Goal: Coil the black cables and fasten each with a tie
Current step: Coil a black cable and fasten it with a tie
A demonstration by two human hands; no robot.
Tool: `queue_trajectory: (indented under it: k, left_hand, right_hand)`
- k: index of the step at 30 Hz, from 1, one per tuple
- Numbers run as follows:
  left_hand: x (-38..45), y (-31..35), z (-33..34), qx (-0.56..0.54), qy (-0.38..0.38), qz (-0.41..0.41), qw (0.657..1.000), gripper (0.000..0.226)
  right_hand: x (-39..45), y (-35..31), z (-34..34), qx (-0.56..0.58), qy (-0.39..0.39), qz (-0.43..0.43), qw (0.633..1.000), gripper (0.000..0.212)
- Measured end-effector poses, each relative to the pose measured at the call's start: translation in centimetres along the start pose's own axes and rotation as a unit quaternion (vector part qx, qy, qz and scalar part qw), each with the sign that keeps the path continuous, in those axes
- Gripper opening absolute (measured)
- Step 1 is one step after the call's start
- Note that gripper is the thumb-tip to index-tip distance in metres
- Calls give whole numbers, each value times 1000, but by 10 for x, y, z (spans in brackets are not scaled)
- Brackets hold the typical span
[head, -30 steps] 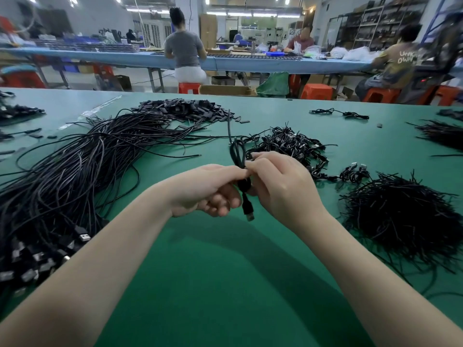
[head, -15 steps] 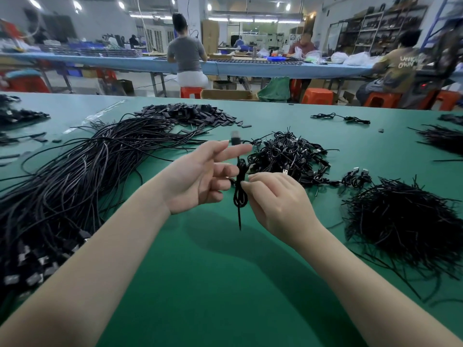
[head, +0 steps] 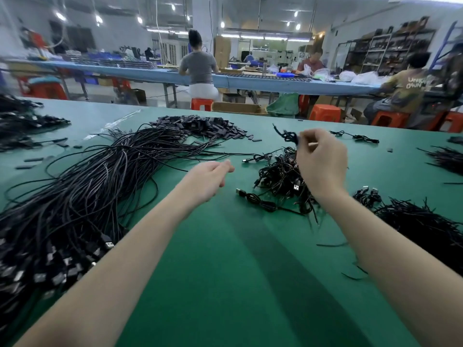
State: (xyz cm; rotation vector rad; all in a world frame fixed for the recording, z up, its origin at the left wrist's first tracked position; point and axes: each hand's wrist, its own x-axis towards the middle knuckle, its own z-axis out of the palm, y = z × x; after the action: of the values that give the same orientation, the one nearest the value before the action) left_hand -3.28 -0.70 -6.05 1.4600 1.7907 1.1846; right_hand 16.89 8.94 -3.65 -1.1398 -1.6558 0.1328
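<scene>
Right-hand (head: 322, 162) grip: fingertips pinching small coiled cable (head: 288, 136), held up clear of green tabletop (head: 225, 271). Directly below grip, heap of finished bundles (head: 283, 179). Left hand (head: 209, 180) across from grip, loosely curled, holding nothing, hovering next to loose uncoiled cables (head: 82, 196). Beyond grip on the right-hand side, pile of ties (head: 426, 226). Judged light, limp, springy; likely unwinds if slack. Best held at the tied waist, not plug ends.

Loose cables (head: 82, 196) left, coiled pile (head: 283, 176) centre, ties (head: 426, 226) right (all on table (head: 238, 284)).
</scene>
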Motion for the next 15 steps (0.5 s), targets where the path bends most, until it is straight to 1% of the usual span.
queue_trajectory:
  k: [1,2,3,4,5,6,8,10,11,12,14,15]
  left_hand:
    - [3,-1,-9,35,26,17,999,29]
    - [6,-2,-20,84,47,27,995,26]
    - [10,-4,-32,141,60,26,988,25]
    - [16,-8,-47,213,63,15,975,26]
    - [23,-13,-63,292,62,-6,954,28]
    - [30,-19,-79,364,64,-37,928,29]
    - [39,-38,-111,475,83,-106,869,27]
    - [35,-62,-136,556,83,-185,806,26]
    - [33,-74,-147,576,80,-213,785,27]
    - [29,-84,-155,584,82,-223,776,28]
    - [21,-94,-167,581,97,-223,777,21]
    - [20,-98,-174,572,112,-211,784,16]
  right_hand:
    - [14,8,0,-47,-19,32,998,22]
    - [23,14,1,-95,-69,69,991,29]
    - [27,20,4,-147,-139,98,974,39]
    - [24,22,7,-195,-199,109,954,49]
    - [14,23,10,-226,-225,95,943,58]
    - [0,22,15,-238,-222,62,944,62]
    - [-39,19,25,-210,-196,-12,958,60]
    - [-81,19,36,-176,-218,-35,959,55]
    - [-98,21,41,-166,-239,-32,956,52]
    - [-112,24,45,-160,-259,-28,952,49]
    - [-125,31,49,-136,-271,-17,953,40]
    - [-126,34,48,-119,-266,-14,957,35]
